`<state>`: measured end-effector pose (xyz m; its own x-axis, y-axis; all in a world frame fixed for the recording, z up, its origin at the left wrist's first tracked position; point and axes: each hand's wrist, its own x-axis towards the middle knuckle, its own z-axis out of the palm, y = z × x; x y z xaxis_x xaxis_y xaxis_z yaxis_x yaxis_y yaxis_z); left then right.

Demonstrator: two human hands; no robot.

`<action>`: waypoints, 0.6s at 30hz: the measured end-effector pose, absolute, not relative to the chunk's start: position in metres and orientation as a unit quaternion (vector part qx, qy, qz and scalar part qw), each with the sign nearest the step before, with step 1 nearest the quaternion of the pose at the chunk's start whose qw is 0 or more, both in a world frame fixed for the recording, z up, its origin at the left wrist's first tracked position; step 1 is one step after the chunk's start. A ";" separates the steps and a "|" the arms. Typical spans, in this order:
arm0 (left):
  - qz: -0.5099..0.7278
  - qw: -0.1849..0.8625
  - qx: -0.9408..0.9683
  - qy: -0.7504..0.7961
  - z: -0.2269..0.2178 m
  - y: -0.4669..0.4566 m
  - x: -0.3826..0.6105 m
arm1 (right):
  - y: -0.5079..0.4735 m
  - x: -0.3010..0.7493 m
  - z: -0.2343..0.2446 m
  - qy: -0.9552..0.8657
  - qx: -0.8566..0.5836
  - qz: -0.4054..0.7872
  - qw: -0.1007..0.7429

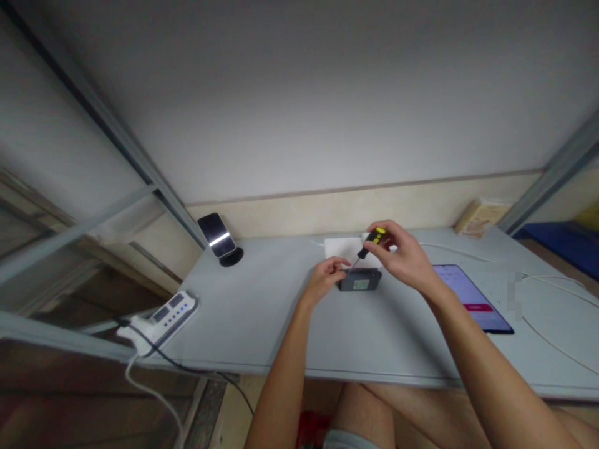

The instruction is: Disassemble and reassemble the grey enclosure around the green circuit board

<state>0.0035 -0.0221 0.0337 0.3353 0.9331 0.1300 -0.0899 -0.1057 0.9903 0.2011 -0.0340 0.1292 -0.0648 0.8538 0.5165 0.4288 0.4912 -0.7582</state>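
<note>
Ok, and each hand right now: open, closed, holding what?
Left hand: curled at the left end of the dark grey rectangular box; whether its grip is closed cannot be told.
Right hand: closed, holding the slim black-and-yellow screwdriver.

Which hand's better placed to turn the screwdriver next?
Likely the right hand: it already holds the screwdriver, which slants down toward the dark box. The left hand is at the box's left end.

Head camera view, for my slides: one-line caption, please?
At a desk, the right hand points a screwdriver down toward a dark box, the left hand at its end.
</note>
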 end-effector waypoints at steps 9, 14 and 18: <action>0.478 0.553 0.579 0.361 0.034 -0.019 0.000 | -0.021 0.220 0.039 -0.369 -0.567 0.330 0.658; 0.533 0.430 0.554 0.474 0.018 -0.009 0.000 | -0.026 0.217 0.020 -0.458 -0.601 0.267 0.598; 0.493 0.285 0.626 0.532 0.007 -0.006 0.002 | -0.028 0.218 0.017 -0.477 -0.623 0.250 0.567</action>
<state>0.0023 -0.0065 0.0069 -0.0531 0.9481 0.3135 0.3851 -0.2702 0.8824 0.2180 -0.0281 0.0166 0.4212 0.8774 0.2297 0.3112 0.0981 -0.9453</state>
